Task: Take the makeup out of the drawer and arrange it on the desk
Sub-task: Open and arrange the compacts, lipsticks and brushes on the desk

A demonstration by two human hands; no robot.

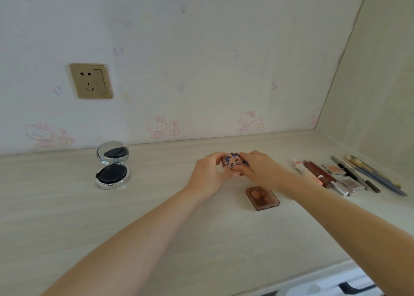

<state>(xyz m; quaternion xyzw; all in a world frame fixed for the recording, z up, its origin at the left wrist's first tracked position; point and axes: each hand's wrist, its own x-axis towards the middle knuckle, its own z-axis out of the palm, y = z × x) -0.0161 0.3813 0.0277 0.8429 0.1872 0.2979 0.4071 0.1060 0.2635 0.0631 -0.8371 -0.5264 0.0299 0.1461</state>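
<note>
Both hands meet near the back middle of the pale desk [156, 206]. My left hand [207, 173] and my right hand [257, 166] together grip a small pink compact with a dark blue pattern [233, 160], held just above the desk. A brown eyeshadow palette [262, 198] lies flat just in front of my right hand. An open round cushion compact [112, 165] with a mirror lid stands at the left. Several lipsticks, pencils and small palettes [349, 174] lie in a row at the right.
A gold wall socket [90, 80] sits on the wallpapered back wall. A side wall [369, 82] closes the desk on the right. At the bottom right a white drawer front with a dark handle [356, 286] shows below the desk edge.
</note>
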